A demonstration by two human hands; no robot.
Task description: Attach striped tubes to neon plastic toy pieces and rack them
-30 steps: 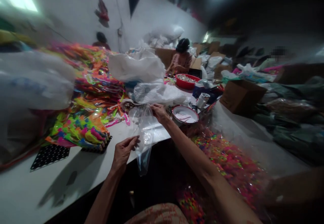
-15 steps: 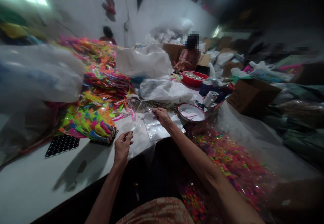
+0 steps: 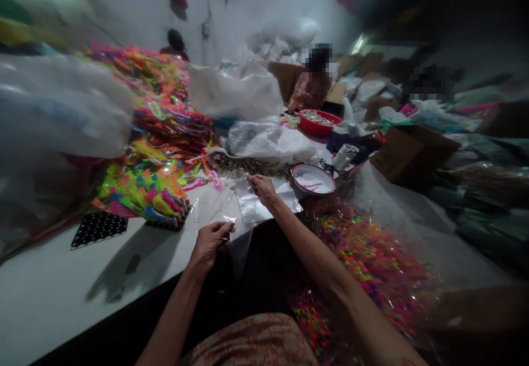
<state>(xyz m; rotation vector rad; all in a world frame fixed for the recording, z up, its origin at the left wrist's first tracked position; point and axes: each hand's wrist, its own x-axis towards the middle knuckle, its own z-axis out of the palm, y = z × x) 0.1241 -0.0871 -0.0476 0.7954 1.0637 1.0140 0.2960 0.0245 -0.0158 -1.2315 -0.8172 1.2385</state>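
My left hand [image 3: 212, 240] is closed in a pinch on the edge of a clear plastic bag [image 3: 230, 221], close to the front edge of the table. Further out, my right hand [image 3: 263, 188] pinches thin clear film too, apparently the same bag. Its see-through outline is hard to trace between the hands. Under and beside my right hand lies a stack of flat clear bags [image 3: 270, 206]. To the left, a bundle of bright feathery pieces [image 3: 144, 195] stands in a black perforated tray [image 3: 163, 225].
Another black perforated tray [image 3: 99, 230] lies on the white table [image 3: 49, 294]. Right of the bags is a white red-rimmed bowl [image 3: 313, 179] with a jar [image 3: 345, 157] beyond. A large colourful heap [image 3: 165, 101] rises behind. A co-worker [image 3: 312, 82] sits near a red basin [image 3: 318, 124].
My left hand has moved right and slightly down, with plastic now showing at its fingertips. My right hand has stayed almost in place. The film stretched between the hands has shifted.
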